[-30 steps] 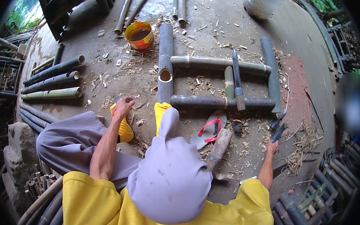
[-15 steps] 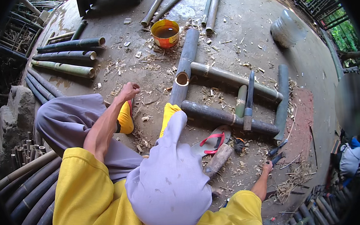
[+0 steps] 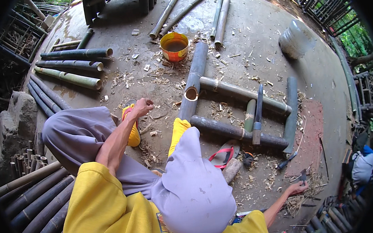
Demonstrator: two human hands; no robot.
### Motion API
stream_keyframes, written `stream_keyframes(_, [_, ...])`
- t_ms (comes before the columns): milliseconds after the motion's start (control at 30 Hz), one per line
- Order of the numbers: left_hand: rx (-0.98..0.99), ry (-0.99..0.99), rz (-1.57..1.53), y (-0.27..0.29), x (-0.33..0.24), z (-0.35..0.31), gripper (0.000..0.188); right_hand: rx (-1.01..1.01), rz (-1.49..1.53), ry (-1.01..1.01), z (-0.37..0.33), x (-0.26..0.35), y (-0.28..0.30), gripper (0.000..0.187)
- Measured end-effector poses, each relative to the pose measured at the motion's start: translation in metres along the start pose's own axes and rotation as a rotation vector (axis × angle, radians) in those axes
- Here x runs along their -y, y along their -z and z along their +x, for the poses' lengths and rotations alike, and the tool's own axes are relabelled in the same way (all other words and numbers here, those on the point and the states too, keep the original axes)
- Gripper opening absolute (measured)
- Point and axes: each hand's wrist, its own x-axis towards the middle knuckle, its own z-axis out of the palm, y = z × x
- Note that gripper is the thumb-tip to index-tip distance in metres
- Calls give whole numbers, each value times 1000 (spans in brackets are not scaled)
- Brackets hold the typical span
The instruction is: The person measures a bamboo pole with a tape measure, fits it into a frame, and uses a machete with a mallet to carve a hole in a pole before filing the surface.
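Observation:
My left hand (image 3: 143,106) hovers over my raised knee and the yellow-socked foot, fingers loosely bent and no object visible in them. Far to the right, my right hand (image 3: 298,188) is closed around a dark flat blade-like piece (image 3: 303,176) that sticks up past the fingers; its exact kind is unclear. In front of me lies a bamboo frame of joined poles (image 3: 240,89), with a round hole cut in its left pole (image 3: 189,105). A knife (image 3: 258,114) rests across the frame's near rail. My yellow-socked other foot stands against the left pole's near end.
A yellow-red tub of brownish liquid (image 3: 175,47) stands beyond the frame. Cut bamboo poles (image 3: 70,66) lie at left and far ahead. A clear plastic jug (image 3: 296,40) sits at right. A flip-flop (image 3: 225,153), a short log (image 3: 231,168) and scattered shavings lie near my foot.
My right hand has shifted right and nearer, and the dark piece is now upright in it. My left hand has moved slightly right. The view has shifted a little.

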Motion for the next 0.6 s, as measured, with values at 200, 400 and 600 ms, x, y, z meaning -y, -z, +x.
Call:
stream_keyframes(200, [26,-29,-18,-9,-3,-3,31,168,1043,-787,-51,214,115,41])
stream_keyframes(400, [57,-85,-184,-29,-41,-2,30,1027,1488,-1385,-135,271,100,49])
stream_keyframes(600, [106,-37,-394,-44,-33,-3,32,1173,1186,-776,-158,370,105,49])
